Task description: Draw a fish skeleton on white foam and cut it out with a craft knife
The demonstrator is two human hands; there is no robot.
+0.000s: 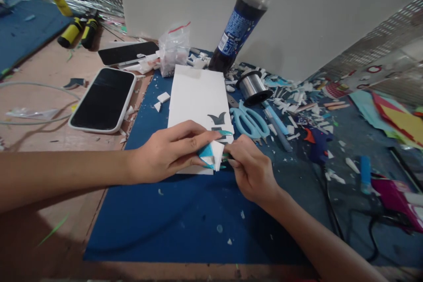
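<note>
Pinching the small blue-and-white piece [216,154] between thumb and fingers of the left hand [176,147], over the near right part of the white sheet [198,97]. Holding the right hand [253,167] close beside the piece, at the sheet's right edge, fingers curled and pressed together; cannot tell the thing pinched there, if any. Can see light-blue scissors [251,123] and a wire spool [254,88] right of the sheet, a bottle [236,31] beyond it, and a white-cased phone [102,100] to its left.
</note>
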